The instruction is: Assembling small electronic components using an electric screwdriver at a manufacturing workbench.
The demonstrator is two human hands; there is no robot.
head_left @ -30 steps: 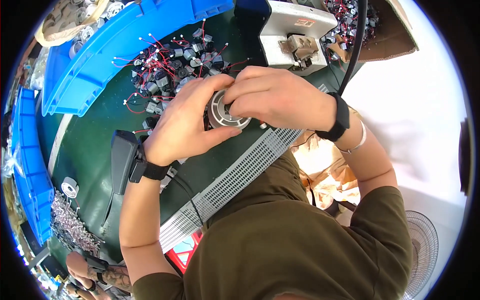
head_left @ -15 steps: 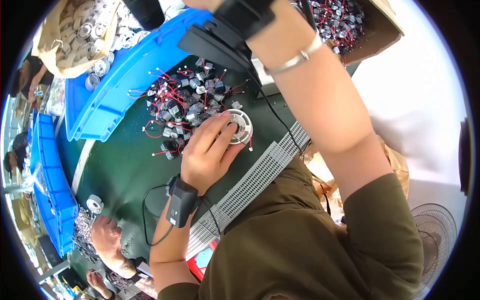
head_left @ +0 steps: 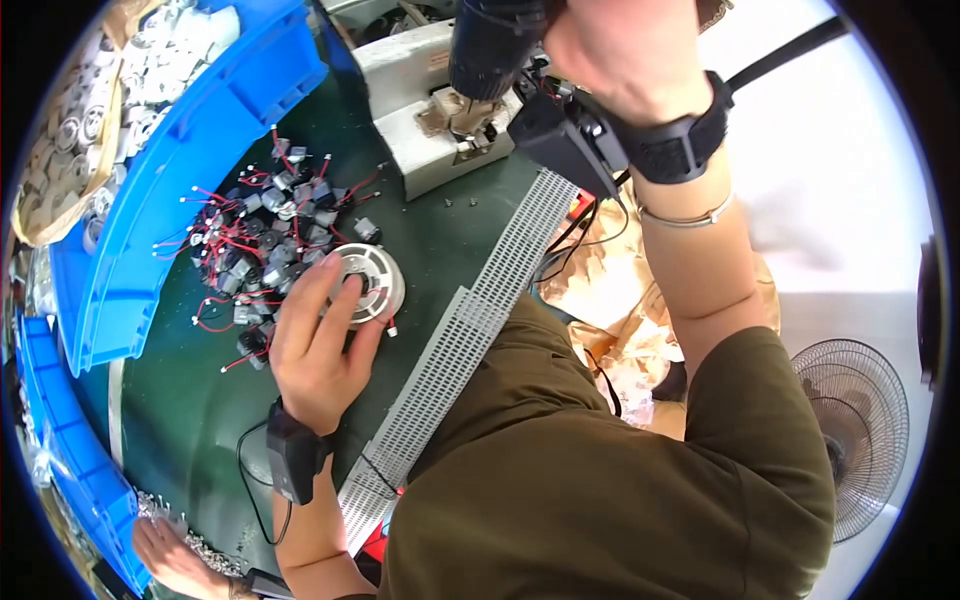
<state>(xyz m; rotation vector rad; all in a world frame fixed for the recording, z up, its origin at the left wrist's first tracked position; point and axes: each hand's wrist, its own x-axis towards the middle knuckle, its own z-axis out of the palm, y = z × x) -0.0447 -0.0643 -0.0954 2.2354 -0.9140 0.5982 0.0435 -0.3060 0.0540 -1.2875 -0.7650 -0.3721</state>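
My left hand [head_left: 320, 350] is closed round a white round plastic housing [head_left: 385, 285], fingertips at its centre, where something dark sits. A small white connector [head_left: 393, 331] sticks out under the housing's edge. Beside that hand lies a heap of small motors [head_left: 265, 235] with red wires, one grey motor [head_left: 367, 230] just beyond the housing. My right hand [head_left: 630, 55] is closed on a black power screwdriver [head_left: 495, 45]; its fingers are partly cut off by the frame's top. The tool's lower end is over the metal top of a light grey box [head_left: 410, 110], perhaps a screw feeder.
A blue bin [head_left: 190, 130] with white plastic parts stands at the left, another blue bin [head_left: 75, 450] nearer. A perforated white strip [head_left: 450, 350] edges the green table. Two tiny screws [head_left: 460, 203] lie near the box. A co-worker's hand [head_left: 175, 560] is at lower left.
The view has shifted, bringing the grey box into sight. My right hand and the screwdriver have moved right, to over the box. My left hand still holds the housing beside the motors.
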